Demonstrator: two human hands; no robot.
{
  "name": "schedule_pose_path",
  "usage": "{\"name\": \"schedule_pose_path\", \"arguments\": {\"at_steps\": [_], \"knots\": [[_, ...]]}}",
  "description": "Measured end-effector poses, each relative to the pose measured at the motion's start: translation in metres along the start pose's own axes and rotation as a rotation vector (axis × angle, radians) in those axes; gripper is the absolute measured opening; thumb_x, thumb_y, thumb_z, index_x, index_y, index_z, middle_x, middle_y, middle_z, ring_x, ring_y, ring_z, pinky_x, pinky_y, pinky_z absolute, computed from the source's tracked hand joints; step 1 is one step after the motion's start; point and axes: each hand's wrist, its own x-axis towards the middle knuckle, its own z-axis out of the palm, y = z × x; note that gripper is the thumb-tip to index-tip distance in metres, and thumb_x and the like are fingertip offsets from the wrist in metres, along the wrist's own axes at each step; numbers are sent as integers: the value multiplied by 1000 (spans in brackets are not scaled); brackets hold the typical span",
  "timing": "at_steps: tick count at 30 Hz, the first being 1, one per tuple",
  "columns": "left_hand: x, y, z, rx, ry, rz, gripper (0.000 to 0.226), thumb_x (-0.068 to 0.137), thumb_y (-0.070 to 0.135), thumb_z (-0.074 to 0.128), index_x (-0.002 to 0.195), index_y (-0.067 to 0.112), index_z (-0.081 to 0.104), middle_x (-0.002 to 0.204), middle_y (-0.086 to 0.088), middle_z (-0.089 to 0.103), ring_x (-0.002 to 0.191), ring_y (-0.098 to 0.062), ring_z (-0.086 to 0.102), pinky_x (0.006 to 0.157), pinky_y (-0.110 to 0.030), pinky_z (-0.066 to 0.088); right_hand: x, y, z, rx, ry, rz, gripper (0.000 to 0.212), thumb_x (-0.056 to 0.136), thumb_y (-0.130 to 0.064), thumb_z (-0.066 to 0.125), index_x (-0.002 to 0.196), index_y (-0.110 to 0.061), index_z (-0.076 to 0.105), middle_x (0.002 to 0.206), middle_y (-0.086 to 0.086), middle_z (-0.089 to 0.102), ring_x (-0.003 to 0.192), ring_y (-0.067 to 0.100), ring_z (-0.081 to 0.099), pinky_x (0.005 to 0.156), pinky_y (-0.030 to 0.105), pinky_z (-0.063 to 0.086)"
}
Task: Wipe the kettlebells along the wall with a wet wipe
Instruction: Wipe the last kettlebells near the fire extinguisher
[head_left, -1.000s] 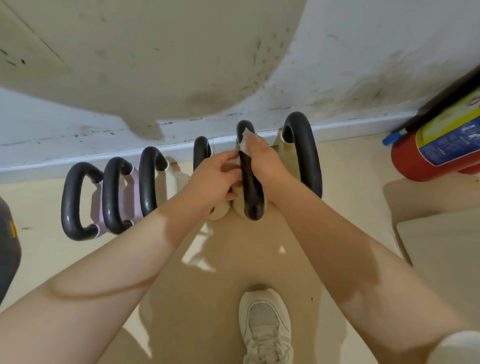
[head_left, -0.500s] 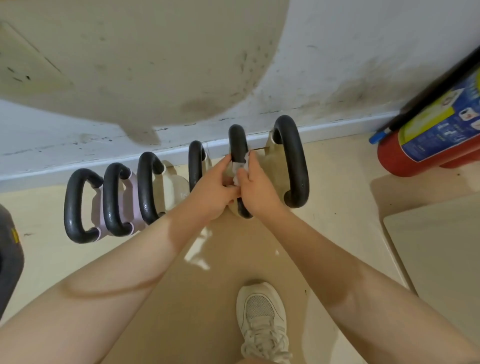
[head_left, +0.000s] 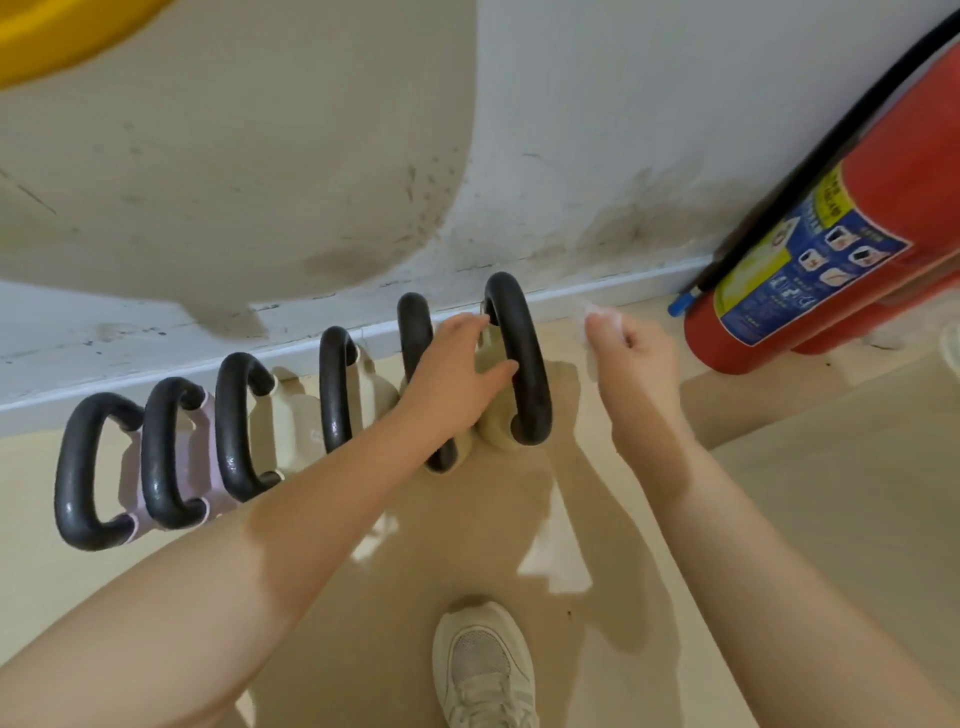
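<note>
Several kettlebells with black handles stand in a row along the wall's baseboard; the two at the left are pink (head_left: 176, 457), the others cream. My left hand (head_left: 457, 369) reaches between the last two, fingers spread against the handle of the rightmost kettlebell (head_left: 519, 358), partly hiding the one beside it (head_left: 415, 332). My right hand (head_left: 631, 353) hovers to the right of that kettlebell, clear of it, fingers closed on a crumpled white wet wipe (head_left: 597, 314).
A red fire extinguisher (head_left: 841, 244) with a black hose leans at the wall to the right. My white shoe (head_left: 483, 665) stands on the beige floor below. A paler floor panel (head_left: 857, 467) lies at right. The wall (head_left: 597, 156) is scuffed.
Both hands left the second-from-right handle. My left hand shifted right onto the rightmost kettlebell; my right hand pulled away to the right with the wipe. The view swung right and closer.
</note>
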Motion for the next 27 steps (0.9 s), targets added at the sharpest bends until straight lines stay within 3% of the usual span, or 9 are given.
{"name": "schedule_pose_path", "arguments": {"at_steps": [3, 6, 10, 16, 21, 24, 27], "knots": [[27, 19, 12, -207, -30, -249, 58, 91, 37, 51, 140, 12, 33, 131, -5, 52, 118, -22, 50, 89, -26, 34, 26, 17, -13, 31, 87, 164, 29, 88, -16, 51, 60, -15, 41, 61, 0, 40, 62, 15, 40, 61, 29, 36], [53, 21, 17, -389, -26, -381, 39, 90, 39, 53, 117, 12, 54, 102, -7, 65, 99, -24, 61, 89, -32, 48, 47, 31, -13, 18, 92, 258, 13, 87, -10, 53, 75, -13, 48, 68, -2, 45, 64, 12, 44, 60, 23, 38], [72, 14, 16, -465, -55, -451, 38, 88, 34, 59, 113, 6, 59, 104, -11, 68, 92, -24, 66, 87, -34, 54, 67, 44, -1, 54, 53, 336, 4, 87, -12, 57, 85, -11, 54, 76, 1, 52, 70, 13, 50, 63, 23, 43], [73, 3, 20, -506, -99, -441, 34, 86, 33, 60, 111, 9, 61, 102, -7, 69, 96, -22, 66, 94, -39, 51, 94, 39, 35, 151, 49, 380, 16, 93, -14, 47, 99, -8, 60, 84, 1, 56, 82, 19, 54, 72, 28, 49], [45, 0, 26, -556, -101, -401, 29, 87, 33, 59, 112, 19, 61, 101, -2, 71, 96, -17, 66, 95, -38, 49, 90, 17, 60, 221, -218, 408, 29, 98, -32, 36, 98, -15, 59, 99, 8, 63, 94, 22, 60, 86, 33, 50], [28, -4, 30, -549, -111, -354, 29, 86, 32, 60, 113, 21, 60, 100, 1, 71, 96, -15, 66, 97, -37, 48, 70, 17, 59, 186, -334, 250, 38, 100, -37, 30, 109, -22, 64, 110, 0, 64, 99, 12, 59, 90, 27, 46], [18, -7, 30, -548, -109, -327, 30, 87, 30, 60, 116, 22, 58, 100, 3, 71, 97, -12, 66, 98, -36, 47, 66, 27, 53, 140, -363, 93, 34, 99, -26, 34, 108, -22, 66, 109, -5, 65, 101, 6, 58, 90, 23, 46]]}}
